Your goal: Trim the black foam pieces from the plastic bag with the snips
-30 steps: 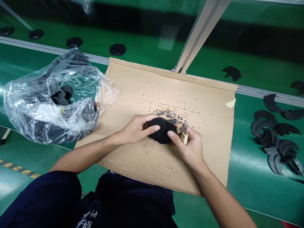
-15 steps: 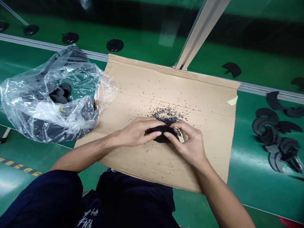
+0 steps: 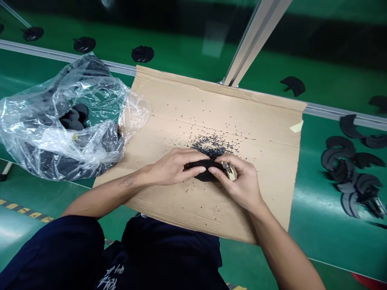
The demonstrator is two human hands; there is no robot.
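Observation:
My left hand [image 3: 173, 166] is closed on the left side of a black disc-shaped part [image 3: 206, 174], thumb on the near face. My right hand [image 3: 240, 180] grips the same part from the right with thumb and fingertips. Tucked in the right hand is a small tool [image 3: 231, 172] with a metal piece and a cream-coloured piece, mostly hidden by the fingers. Just beyond the part, a heap of tiny black bits [image 3: 215, 150] lies scattered over a cardboard sheet [image 3: 266, 181].
At the left sits a clear plastic bag [image 3: 33, 117] holding black discs [image 3: 79, 113]. Curved black pieces [image 3: 340, 155] are piled on the green table [image 3: 326, 237] at the right. A metal post [image 3: 246, 44] rises behind the cardboard, and several black parts [image 3: 143, 53] lie beyond the rail.
The view has shifted slightly. Both hands keep their grip on the black part in nearly the same place; the small tool looks turned a little in the right hand.

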